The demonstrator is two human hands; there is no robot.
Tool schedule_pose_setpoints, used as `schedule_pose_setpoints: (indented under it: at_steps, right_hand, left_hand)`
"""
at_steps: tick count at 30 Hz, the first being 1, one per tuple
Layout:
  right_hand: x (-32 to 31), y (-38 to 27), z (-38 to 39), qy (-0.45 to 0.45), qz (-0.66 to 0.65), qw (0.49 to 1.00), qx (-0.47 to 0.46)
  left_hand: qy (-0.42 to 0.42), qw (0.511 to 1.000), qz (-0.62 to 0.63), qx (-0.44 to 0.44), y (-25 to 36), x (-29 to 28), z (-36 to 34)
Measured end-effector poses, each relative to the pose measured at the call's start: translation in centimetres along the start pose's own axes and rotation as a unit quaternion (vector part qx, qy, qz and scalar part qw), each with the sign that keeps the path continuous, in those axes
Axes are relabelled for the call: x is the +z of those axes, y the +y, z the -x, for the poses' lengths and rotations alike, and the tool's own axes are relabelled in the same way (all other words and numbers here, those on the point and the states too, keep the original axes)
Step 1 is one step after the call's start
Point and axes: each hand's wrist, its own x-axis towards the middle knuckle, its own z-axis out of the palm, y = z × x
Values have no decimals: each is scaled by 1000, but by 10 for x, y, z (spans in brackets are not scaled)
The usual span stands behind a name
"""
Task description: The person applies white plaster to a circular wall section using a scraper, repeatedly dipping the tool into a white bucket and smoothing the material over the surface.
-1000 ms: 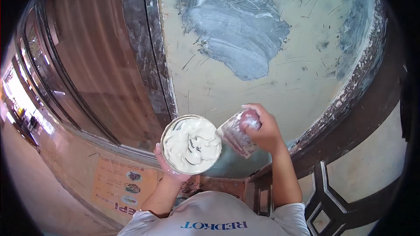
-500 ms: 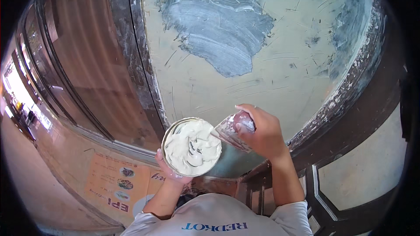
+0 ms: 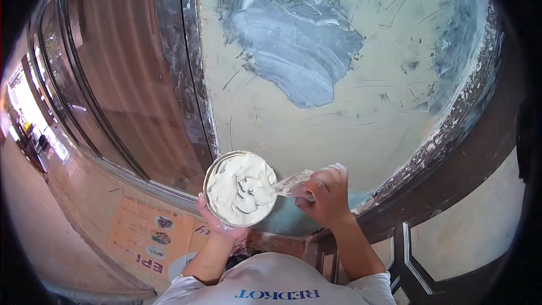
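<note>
My left hand (image 3: pixel 220 221) is closed around the lower left side of a round tub (image 3: pixel 206 189). Thick off-white putty (image 3: pixel 241 189) fills it, its surface ridged and swirled. At the tub's right, my right hand (image 3: pixel 327 195) grips a putty knife (image 3: pixel 293 183) whose blade is smeared with putty. The blade's end meets the tub's right rim. Its handle is mostly hidden by my fingers. Ahead stands a pale panel (image 3: pixel 282 124) with a large grey-blue smoothed patch (image 3: pixel 299 51) and many dark scratches.
Dark frame edging with flaking white (image 3: pixel 423 152) curves along the panel's right side. A brown glossy panel (image 3: pixel 121 79) stands at the left. Low on the left lies an orange printed sheet (image 3: pixel 132 234). Dark-framed pale panelling (image 3: pixel 463 231) is at the lower right.
My right hand has moved slightly left and down, turning the putty knife so its blade reaches the tub's rim. The tub has shifted slightly left. The view has tilted a little.
</note>
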Motion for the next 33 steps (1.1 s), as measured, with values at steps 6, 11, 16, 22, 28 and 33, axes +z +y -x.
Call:
schedule_pose_setpoints:
  at_steps: [6,11,16,22,28,33]
  right_hand:
    - [19,9,-3,43,22,998,42]
    - [38,8,-9,83,47,989,111]
    - [24,26,-32,199,90,955,199]
    - [13,37,-61,242,58,903,351]
    - [14,51,-70,226,151,896,352]
    - [5,42,-64,340,64,856,384]
  left_hand:
    - [-19,998,-55,7,25,-2,-6]
    - [-42,998,-12,-46,49,-15,-13]
    - [-60,996,-6,-69,69,-14,-21]
    - [-42,996,-5,-78,83,-30,-38]
    - [-17,995,1,-101,86,-43,-48]
    - [-76,992,-31,-98,95,-51,-51]
